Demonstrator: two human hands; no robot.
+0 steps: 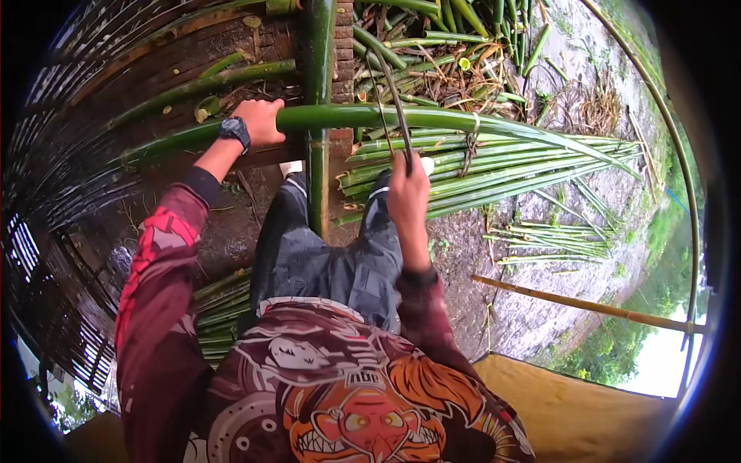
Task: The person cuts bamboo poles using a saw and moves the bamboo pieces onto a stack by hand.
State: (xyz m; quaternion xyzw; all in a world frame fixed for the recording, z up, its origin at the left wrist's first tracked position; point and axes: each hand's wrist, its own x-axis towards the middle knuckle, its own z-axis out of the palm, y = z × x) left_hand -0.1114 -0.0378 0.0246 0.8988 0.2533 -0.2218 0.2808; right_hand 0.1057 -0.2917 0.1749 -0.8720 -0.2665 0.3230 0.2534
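Note:
A thick green bamboo pole (340, 116) lies sideways in front of me, across an upright-running bamboo crosspiece (318, 177). My left hand (261, 122), with a dark watch on the wrist, is closed around this pole left of the crosspiece. My right hand (408, 185) grips the handle end of a saw (398, 108) with a dark curved frame and a thin blade. The saw crosses the pole right of the crosspiece; how deep the blade sits in the bamboo cannot be made out.
Cut bamboo poles (494, 174) lie bundled on the ground to the right, with a smaller pile (552, 241) beyond. Bamboo offcuts (432, 65) are heaped at the top. A slatted bamboo wall (54, 139) curves along the left. A yellow-brown tarp (571, 401) hangs at lower right.

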